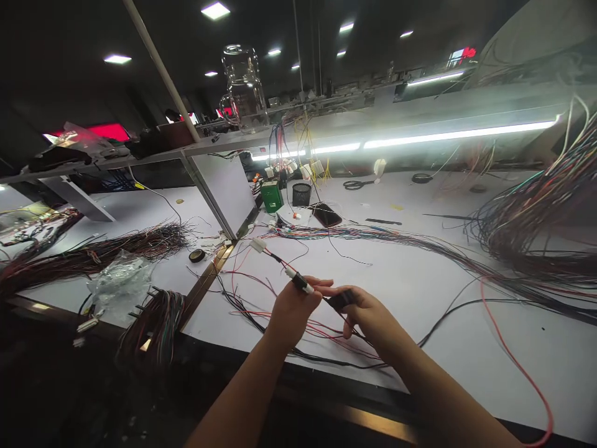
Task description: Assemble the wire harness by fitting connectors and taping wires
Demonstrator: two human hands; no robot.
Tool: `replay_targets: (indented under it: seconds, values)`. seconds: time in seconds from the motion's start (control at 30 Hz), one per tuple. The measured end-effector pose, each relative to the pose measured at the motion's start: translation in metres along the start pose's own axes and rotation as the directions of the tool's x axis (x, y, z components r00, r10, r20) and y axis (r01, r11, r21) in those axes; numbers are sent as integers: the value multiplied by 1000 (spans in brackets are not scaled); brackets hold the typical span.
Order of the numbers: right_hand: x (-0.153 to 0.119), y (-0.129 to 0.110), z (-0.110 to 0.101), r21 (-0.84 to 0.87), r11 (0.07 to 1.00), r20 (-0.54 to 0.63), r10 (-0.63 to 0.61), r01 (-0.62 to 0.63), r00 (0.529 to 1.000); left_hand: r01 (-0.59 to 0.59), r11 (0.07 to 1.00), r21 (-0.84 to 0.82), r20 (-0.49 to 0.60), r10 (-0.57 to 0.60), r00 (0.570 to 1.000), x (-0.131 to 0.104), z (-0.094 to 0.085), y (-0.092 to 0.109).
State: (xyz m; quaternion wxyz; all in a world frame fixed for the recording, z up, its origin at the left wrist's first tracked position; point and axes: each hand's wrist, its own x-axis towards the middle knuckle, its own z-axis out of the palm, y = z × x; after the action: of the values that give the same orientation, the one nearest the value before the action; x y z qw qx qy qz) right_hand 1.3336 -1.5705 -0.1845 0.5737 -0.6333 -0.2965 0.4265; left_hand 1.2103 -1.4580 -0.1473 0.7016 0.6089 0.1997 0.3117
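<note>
My left hand is closed, pinching a wire harness where a black-wrapped section with white ends sticks out between thumb and fingers. From it, short red and black wires run up to a white plug connector. Close beside it, my right hand curls its fingers around a blurred black roll, seemingly tape. Dark wire passes between the two hands and on beneath the right one. Loose red wires and black cables lie on the white table under both hands.
A thick wire bundle fills the right side. Behind stand a green box, a mesh cup, a phone and scissors. To the left are a tape roll, a plastic bag and a divider panel.
</note>
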Motion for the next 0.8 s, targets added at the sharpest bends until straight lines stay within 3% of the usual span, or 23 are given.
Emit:
replay_targets:
  seconds: [0.07, 0.17, 0.2, 0.27, 0.33, 0.37, 0.43, 0.5, 0.57, 0.63, 0.7, 0.8]
  values:
    - [0, -3, -4, 44, 999, 121, 4, -9, 993, -26, 995, 96, 97, 17, 995, 4, -1, 3]
    - [-4, 0, -5, -60, 977, 100, -199, 205, 975, -55, 951, 304, 129, 17, 992, 12, -1, 5]
    - [-6, 2, -5, -156, 934, 86, -310, 320, 947, -50, 939, 340, 112, 13, 994, 13, -1, 5]
    - [-8, 7, -2, -375, 770, 91, -523, 516, 848, -22, 941, 338, 59, 2, 998, 15, 1, 5]
    - [-10, 11, 0, -499, 634, 95, -637, 591, 765, -1, 963, 271, 19, -4, 1000, 14, 3, 3]
    - [-10, 12, 1, -492, 644, 56, -648, 586, 760, -4, 972, 234, 1, 4, 1000, 12, 4, 2]
    - [-9, 14, 0, -321, 803, -70, -549, 502, 833, -33, 985, 170, -49, 42, 998, 9, 6, 0]
    - [-6, 14, -2, -52, 953, -135, -301, 297, 944, -80, 989, 127, -74, 90, 993, 6, 8, -3]
    - [-4, 10, -5, 107, 993, -84, -49, 58, 995, -130, 986, 108, -40, 135, 990, 6, 10, -6]
    - [-2, 5, -7, 146, 987, 36, 63, -68, 997, -192, 975, 115, 40, 188, 981, 10, 12, -8]
    - [-2, 1, -8, 149, 987, 106, 39, -55, 994, -235, 960, 150, 124, 218, 968, 16, 12, -9]
    - [-7, 4, -9, 78, 978, 54, -199, 195, 978, -227, 942, 247, 135, 199, 971, 26, 13, -9]
